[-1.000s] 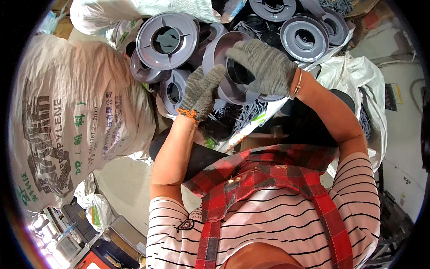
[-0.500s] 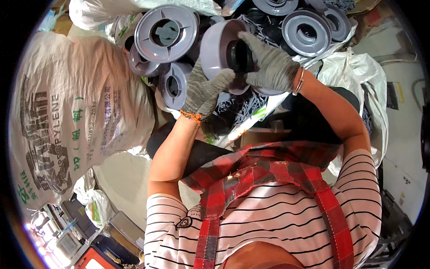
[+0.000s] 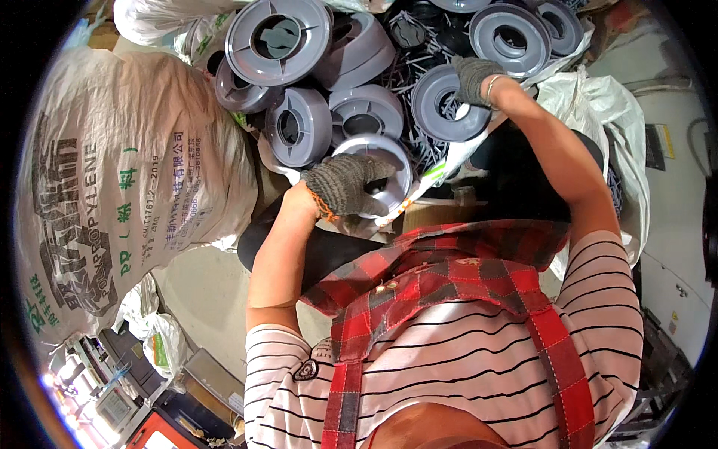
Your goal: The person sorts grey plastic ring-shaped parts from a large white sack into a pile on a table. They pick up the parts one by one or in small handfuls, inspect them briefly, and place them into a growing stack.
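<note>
My left hand (image 3: 348, 185), in a grey knit glove with an orange cuff, has its fingers curled over a round grey plastic ring part (image 3: 398, 153) at the near edge of the pile. Farther right, my gloved right hand (image 3: 474, 79) is closed over the upper right side of another grey ring part (image 3: 428, 112); its fingertips are hidden. Through that ring's central hole, thin grey strips show. Just beyond my left hand lie more such parts, one with a dark centre (image 3: 363, 120) and one tilted on its side (image 3: 299, 127).
A large ribbed grey part (image 3: 238, 45) tops the pile at the left. Several more rings (image 3: 511, 41) lie at the far right among loose grey strips (image 3: 419, 71). Printed white woven sacks (image 3: 149, 172) stand at left, and a white sack (image 3: 591, 112) at right.
Both hands were together on one deep grey part with a black centre. Now they are apart: the left has come nearer me, the right has moved right, each on a separate ring part.
</note>
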Tool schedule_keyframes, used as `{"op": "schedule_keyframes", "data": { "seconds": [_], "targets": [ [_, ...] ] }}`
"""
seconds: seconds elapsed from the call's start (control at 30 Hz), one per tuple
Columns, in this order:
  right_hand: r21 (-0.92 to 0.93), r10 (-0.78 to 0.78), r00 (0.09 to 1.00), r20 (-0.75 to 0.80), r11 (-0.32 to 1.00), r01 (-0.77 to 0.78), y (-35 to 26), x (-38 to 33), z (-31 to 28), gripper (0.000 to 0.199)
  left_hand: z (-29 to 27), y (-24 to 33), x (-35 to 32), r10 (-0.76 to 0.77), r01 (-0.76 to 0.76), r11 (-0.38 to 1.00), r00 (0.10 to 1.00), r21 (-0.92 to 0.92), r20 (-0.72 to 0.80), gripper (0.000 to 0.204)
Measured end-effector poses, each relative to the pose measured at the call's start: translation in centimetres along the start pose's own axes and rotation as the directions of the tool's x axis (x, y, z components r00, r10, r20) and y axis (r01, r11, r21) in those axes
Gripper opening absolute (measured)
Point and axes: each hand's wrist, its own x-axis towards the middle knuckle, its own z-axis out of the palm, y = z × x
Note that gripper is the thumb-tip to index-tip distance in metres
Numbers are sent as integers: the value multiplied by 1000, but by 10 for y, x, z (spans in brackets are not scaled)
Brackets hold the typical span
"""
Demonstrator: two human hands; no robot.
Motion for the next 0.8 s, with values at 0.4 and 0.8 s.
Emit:
{"op": "schedule_keyframes", "data": {
  "seconds": [0.4,0.8],
  "targets": [
    [-202,-393,750,-532,919,338,-12,27,-60,46,-27,20,46,-235,-482,204,821,-852,-520,33],
    [-5,-77,888,-454,997,83,-46,105,-24,35,-47,34,29,-534,-342,431,649,-835,-542,27]
  ]
}}
